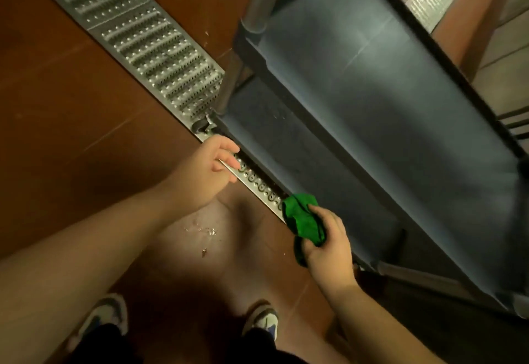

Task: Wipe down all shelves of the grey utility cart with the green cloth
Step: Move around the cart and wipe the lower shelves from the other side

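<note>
Right hand (329,246) grips the bunched green cloth (303,220) beside the cart (386,106)'s lower shelf (286,140); left hand (211,167) hovers relaxed, fingers loose, near the same shelf's corner.

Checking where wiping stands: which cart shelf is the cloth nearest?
The lower shelf. The green cloth, gripped in the right hand, sits at its near edge; the upper shelf lies farther away.

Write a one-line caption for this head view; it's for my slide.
Right hand holds crumpled green cloth beside grey plastic utility cart; left hand open.
</note>
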A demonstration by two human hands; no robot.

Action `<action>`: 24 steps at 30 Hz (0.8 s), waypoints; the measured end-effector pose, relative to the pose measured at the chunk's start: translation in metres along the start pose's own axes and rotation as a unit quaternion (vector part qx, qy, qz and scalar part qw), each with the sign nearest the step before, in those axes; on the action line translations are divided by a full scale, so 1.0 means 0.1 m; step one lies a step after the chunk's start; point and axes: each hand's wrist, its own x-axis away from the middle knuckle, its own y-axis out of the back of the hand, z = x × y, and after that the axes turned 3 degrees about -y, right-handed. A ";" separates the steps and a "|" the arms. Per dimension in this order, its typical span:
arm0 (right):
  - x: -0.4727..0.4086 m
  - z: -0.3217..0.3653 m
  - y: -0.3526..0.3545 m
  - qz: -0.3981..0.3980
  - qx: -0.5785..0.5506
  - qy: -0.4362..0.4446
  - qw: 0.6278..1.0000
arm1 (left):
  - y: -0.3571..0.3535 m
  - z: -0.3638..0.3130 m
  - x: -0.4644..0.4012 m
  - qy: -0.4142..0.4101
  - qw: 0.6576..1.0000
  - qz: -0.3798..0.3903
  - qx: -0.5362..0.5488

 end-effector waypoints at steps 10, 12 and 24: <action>-1.89 -1.26 -1.19 -0.092 -0.037 0.091 0.991 | -0.77 1.40 -1.53 -0.082 0.996 0.016 -0.016; -2.10 -1.39 -1.21 -0.091 -0.044 0.088 0.991 | -0.83 1.48 -1.67 -0.100 0.994 0.022 -0.032; -2.03 -2.26 -0.84 -0.241 -0.176 -0.086 0.951 | -1.37 1.33 -1.73 -0.105 0.993 -0.009 0.063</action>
